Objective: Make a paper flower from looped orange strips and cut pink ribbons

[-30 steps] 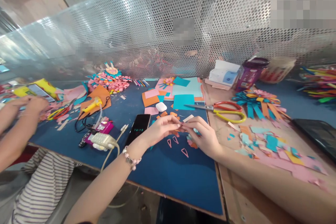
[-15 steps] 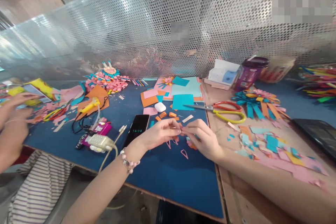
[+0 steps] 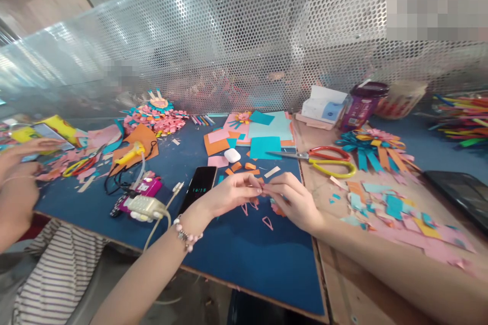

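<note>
My left hand (image 3: 238, 188) and my right hand (image 3: 293, 198) meet above the blue tabletop, thumbs and fingertips pinched together. Whatever sits between the fingertips is tiny and mostly hidden; a hint of pink shows there. Just below them lie thin pink paper loops (image 3: 268, 223), folded to a teardrop or triangle shape. Small orange paper pieces (image 3: 250, 166) are scattered beyond my fingers. Part of a small coloured paper piece shows beside my right hand. Scissors (image 3: 310, 156) with red and yellow handles rest behind my right hand, slightly spread.
A phone (image 3: 201, 183) lies by my left forearm, near a power strip (image 3: 147, 206) with cables. Coloured sheets (image 3: 266, 148), a white case (image 3: 232, 155), a purple cup (image 3: 360, 106) and paper scraps (image 3: 396, 208) stand around. A co-worker's hands (image 3: 19, 172) are at far left.
My two hands keep the same pinch in nearly the same place. At far left, the co-worker's hands have shifted slightly.
</note>
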{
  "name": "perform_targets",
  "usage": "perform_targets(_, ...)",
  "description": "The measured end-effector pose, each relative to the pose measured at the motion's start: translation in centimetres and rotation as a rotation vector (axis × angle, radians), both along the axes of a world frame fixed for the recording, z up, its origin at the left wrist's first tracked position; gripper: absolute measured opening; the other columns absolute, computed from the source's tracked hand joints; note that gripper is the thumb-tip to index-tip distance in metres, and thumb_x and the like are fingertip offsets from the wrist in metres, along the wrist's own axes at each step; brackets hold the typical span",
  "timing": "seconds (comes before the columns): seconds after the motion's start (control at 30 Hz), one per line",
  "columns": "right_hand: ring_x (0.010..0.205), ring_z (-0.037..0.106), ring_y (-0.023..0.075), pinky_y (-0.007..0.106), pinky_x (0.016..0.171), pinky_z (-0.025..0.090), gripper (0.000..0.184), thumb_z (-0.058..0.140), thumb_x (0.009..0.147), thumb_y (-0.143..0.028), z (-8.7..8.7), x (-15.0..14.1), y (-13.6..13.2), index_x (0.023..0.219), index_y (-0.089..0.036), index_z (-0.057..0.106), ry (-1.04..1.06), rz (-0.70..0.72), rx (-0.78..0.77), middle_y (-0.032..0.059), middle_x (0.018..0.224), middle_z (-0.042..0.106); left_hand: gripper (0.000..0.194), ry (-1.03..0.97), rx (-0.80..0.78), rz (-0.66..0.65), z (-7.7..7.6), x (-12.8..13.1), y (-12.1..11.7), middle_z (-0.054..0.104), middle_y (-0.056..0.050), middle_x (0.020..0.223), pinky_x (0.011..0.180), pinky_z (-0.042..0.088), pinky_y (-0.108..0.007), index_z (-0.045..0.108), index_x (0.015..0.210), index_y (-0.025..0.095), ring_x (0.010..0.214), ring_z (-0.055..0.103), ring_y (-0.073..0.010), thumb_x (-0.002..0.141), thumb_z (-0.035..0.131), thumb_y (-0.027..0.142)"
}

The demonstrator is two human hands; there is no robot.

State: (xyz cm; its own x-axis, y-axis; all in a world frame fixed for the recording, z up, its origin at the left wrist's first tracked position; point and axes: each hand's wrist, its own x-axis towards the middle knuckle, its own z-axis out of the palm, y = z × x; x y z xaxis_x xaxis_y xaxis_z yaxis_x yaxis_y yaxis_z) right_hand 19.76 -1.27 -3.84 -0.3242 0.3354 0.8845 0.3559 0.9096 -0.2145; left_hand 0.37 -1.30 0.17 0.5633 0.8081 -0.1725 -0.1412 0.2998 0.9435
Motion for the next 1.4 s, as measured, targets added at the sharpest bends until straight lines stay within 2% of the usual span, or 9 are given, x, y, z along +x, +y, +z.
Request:
perform_targets(0.2, 0.081, 0.064, 0.0177, 0.033, 0.068, 0.053, 0.02, 0.056, 0.088, -0.011, 0.18, -0.01, -0.05, 0.104, -0.022, 0.059, -0.013, -0.001, 0.004, 0.0057, 0.086, 0.066, 0.017, 0.053, 0.031, 0.011, 0.13, 0.02, -0.1, 0.062, -0.005, 0.089, 0.069, 0.043, -0.027, 0.058, 0.077, 0.013, 0.073, 0.058, -0.011, 0.075, 0.073, 0.021)
perform_targets(0.43, 0.082, 0.062, 0.0167, 0.032, 0.069, 0.053, 0.021, 0.056, 0.087, -0.008, 0.17, -0.1, -0.09, 0.104, -0.021, 0.058, -0.003, 0.011, -0.018, 0.0064, 0.089, 0.065, 0.015, -0.034, -0.022, -0.002, 0.06, 0.1, 0.25, 0.063, -0.006, 0.083, 0.072, 0.046, -0.028, 0.063, 0.082, 0.011, 0.084, 0.062, -0.016, 0.079, 0.069, 0.024)
perform_targets(0.67, 0.083, 0.063, 0.0168, 0.032, 0.071, 0.054, 0.021, 0.055, 0.088, -0.01, 0.35, -0.13, -0.2, 0.104, -0.023, 0.059, -0.001, 0.016, -0.048, 0.0057, 0.091, 0.066, 0.014, -0.012, 0.003, -0.009, 0.05, -0.06, 0.32, 0.064, -0.007, 0.085, 0.073, 0.046, -0.028, 0.063, 0.086, 0.011, 0.086, 0.062, -0.0165, 0.078, 0.07, 0.02)
perform_targets(1.17, 0.081, 0.064, 0.0175, 0.033, 0.069, 0.052, 0.02, 0.055, 0.088, -0.01, 0.53, -0.14, -0.24, 0.102, -0.022, 0.06, -0.04, 0.009, -0.008, 0.0057, 0.087, 0.067, 0.013, -0.053, -0.124, -0.019, -0.18, -0.23, 0.56, 0.066, -0.008, 0.085, 0.075, 0.048, -0.029, 0.06, 0.079, 0.011, 0.081, 0.065, -0.0154, 0.075, 0.072, 0.015)
perform_targets(1.4, 0.079, 0.063, 0.0176, 0.032, 0.066, 0.05, 0.018, 0.054, 0.088, -0.012, 0.1, -0.14, 0.06, 0.101, -0.023, 0.061, -0.045, 0.002, -0.006, 0.0049, 0.083, 0.067, 0.014, -0.015, -0.104, 0.004, -0.55, -0.38, 0.7, 0.066, -0.008, 0.086, 0.077, 0.048, -0.03, 0.063, 0.082, 0.009, 0.087, 0.065, -0.0171, 0.074, 0.073, 0.015)
